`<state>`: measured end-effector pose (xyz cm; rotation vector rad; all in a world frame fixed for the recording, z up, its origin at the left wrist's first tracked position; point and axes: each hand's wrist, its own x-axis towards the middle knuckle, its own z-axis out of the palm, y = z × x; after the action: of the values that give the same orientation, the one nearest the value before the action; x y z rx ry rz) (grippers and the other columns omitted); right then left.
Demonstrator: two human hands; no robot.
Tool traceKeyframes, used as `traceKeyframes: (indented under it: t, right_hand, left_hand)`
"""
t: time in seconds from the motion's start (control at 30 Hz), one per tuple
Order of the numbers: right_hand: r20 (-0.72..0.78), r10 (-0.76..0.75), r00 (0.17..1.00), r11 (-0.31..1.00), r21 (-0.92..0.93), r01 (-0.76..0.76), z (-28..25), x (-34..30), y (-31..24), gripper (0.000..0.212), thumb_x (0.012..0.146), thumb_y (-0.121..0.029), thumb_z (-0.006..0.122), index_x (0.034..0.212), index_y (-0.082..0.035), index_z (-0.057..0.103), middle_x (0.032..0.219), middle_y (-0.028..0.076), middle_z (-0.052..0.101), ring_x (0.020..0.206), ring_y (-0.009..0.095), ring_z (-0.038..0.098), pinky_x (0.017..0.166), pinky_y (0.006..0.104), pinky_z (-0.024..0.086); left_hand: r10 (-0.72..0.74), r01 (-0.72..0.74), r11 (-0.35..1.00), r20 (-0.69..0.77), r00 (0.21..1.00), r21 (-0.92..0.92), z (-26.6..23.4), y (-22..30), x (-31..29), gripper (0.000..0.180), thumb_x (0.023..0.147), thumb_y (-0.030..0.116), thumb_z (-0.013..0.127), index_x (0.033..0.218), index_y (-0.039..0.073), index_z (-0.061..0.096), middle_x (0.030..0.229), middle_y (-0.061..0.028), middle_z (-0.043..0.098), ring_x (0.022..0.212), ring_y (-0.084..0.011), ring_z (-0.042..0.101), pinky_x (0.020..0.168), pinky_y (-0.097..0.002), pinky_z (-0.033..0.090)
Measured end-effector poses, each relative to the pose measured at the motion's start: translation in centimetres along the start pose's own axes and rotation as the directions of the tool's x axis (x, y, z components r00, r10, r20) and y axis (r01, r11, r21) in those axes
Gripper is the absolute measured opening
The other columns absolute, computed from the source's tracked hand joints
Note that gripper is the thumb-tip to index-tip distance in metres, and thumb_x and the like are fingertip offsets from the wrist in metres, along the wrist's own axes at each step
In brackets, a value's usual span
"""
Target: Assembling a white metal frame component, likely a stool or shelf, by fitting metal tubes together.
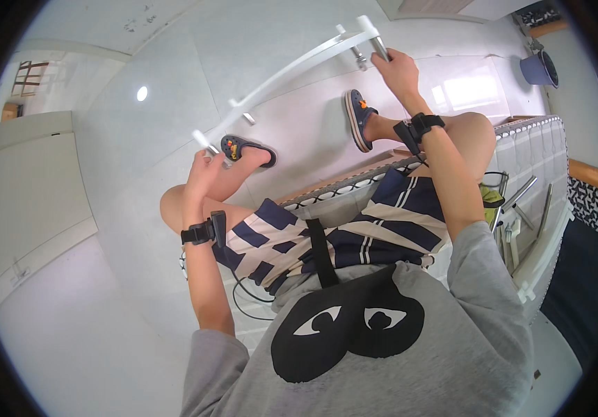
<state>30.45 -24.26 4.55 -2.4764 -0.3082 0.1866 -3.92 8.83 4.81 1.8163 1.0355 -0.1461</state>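
Observation:
A long white rack frame [286, 71] is held up in front of me above the floor, slanting from lower left to upper right. White end fittings and short silver metal tubes project from it. My left hand [204, 177] is closed round the short tube at the frame's left end. At the right end, my right hand [398, 75] grips another silver tube [380, 47] just below the white fitting. Between the hands, a second short tube [360, 59] hangs from the frame near the right end, and a small one [248, 119] shows near the left.
I sit on the edge of a mattress [532, 142]. Loose silver tubes [521, 191] and white rack parts [546, 250] lie on it to my right. A bluish-grey bucket [539, 69] stands at the far right. A pale cabinet [35, 187] is at the left. My feet in dark clogs [358, 121] rest on the tiles.

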Motion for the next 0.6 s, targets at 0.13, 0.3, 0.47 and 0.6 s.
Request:
traceKeyframes:
  t: [0.13, 0.3, 0.47, 0.6]
  right_hand:
    - [0.003, -0.486, 0.874, 0.852, -0.222, 0.474, 3.2, -2.4, -1.7, 0.028, 0.080, -0.035, 0.066, 0.075, -0.008, 0.065, 0.070, 0.011, 0.066, 0.068, 0.034, 0.063, 0.065, 0.0416, 0.051]
    - [0.280, -0.780, 0.560, 0.518, -0.213, 0.828, 8.6, -7.8, -2.9, 0.015, 0.077, -0.026, 0.071, 0.076, -0.012, 0.065, 0.070, 0.006, 0.066, 0.070, 0.024, 0.066, 0.068, 0.0400, 0.048]
    - [0.576, -0.747, 0.333, 0.322, -0.125, 0.939, 11.1, -12.7, -3.4, 0.012, 0.082, -0.024, 0.066, 0.074, -0.015, 0.064, 0.075, 0.003, 0.069, 0.070, 0.018, 0.068, 0.071, 0.0338, 0.046]
    - [0.609, -0.709, 0.354, 0.364, -0.113, 0.925, 10.4, -13.9, -2.5, 0.014, 0.079, -0.026, 0.071, 0.079, -0.014, 0.064, 0.075, 0.002, 0.068, 0.072, 0.019, 0.068, 0.070, 0.0342, 0.046]
  left_hand:
    - [0.160, -0.160, 0.969, 0.014, 0.987, 0.189, 3.1, 2.4, -1.9, 0.054, 0.095, 0.029, 0.063, 0.137, -0.001, 0.047, 0.121, -0.0158, 0.062, 0.106, -0.0239, 0.062, 0.087, -0.0346, 0.051]
    - [0.394, -0.401, 0.893, 0.075, 0.916, 0.206, 9.9, 5.3, -3.5, 0.062, 0.086, 0.022, 0.072, 0.140, 0.006, 0.047, 0.127, -0.0196, 0.058, 0.111, -0.0327, 0.061, 0.092, -0.0418, 0.051]
    - [0.719, -0.621, 0.594, 0.008, 0.695, 0.512, 15.0, 3.6, -2.9, 0.070, 0.074, 0.026, 0.080, 0.136, 0.011, 0.051, 0.140, -0.0193, 0.047, 0.111, -0.0376, 0.057, 0.091, -0.0490, 0.048]
    - [0.789, -0.680, 0.360, 0.180, 0.587, 0.639, 14.1, 3.3, -4.0, 0.049, 0.072, 0.022, 0.081, 0.116, 0.013, 0.063, 0.147, -0.0110, 0.042, 0.121, -0.0361, 0.052, 0.092, -0.0495, 0.048]
